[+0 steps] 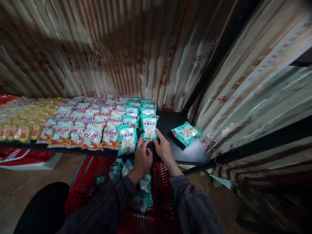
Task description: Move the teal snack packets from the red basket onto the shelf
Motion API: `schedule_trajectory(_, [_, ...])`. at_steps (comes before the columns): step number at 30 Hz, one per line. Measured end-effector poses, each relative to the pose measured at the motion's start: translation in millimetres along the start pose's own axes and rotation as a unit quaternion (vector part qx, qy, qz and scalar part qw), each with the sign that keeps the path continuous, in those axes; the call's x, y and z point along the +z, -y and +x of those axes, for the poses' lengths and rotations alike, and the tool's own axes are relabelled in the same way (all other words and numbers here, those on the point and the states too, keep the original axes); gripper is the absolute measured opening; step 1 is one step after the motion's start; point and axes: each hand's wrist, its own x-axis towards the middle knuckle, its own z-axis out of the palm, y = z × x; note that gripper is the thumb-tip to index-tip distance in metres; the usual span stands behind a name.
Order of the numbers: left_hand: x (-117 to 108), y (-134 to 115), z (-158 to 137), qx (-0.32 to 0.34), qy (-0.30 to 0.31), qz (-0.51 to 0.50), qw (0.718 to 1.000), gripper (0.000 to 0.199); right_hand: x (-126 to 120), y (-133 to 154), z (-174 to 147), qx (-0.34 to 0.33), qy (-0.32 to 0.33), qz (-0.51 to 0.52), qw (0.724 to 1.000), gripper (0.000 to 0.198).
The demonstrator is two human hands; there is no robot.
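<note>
A teal and white snack bag [149,129] stands upright at the front of the black shelf, at the head of a row of like bags. My right hand [163,148] grips its lower right edge between thumb and fingers. My left hand [143,157] is closed at its lower left corner, fingers curled; their exact hold is partly hidden. Just left stands another teal bag [127,139], leaning back on its row. A single teal bag [187,133] lies flat on the right part of the shelf.
Rows of red-and-white snack bags [92,135] and yellow packaged cakes [23,132] fill the shelf [192,154] to the left. Below my arms, a red basket [81,185] holds several teal bags [145,183]. A dark post [207,74] and printed sheeting [146,55] enclose the shelf.
</note>
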Motion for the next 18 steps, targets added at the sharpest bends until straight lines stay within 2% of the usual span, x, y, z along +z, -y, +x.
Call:
schedule_trajectory(7, [-2.0, -11.3, -3.2, 0.028, 0.0, 0.047, 0.999, 0.044, 1.4, 2.5, -1.8, -0.017, -0.001, 0.005, 1.0, 0.061])
schedule_trajectory(12, [-0.1, -9.9, 0.4, 0.113, -0.035, 0.115, 0.986, 0.048, 0.5, 1.6, -0.5, -0.04, 0.02, 0.021, 0.999, 0.061])
schedule_trajectory(18, [5.0, -10.1, 10.4, 0.195, -0.054, 0.219, 0.955, 0.045, -1.0, -1.7, 0.3, -0.05, 0.031, 0.064, 0.996, 0.058])
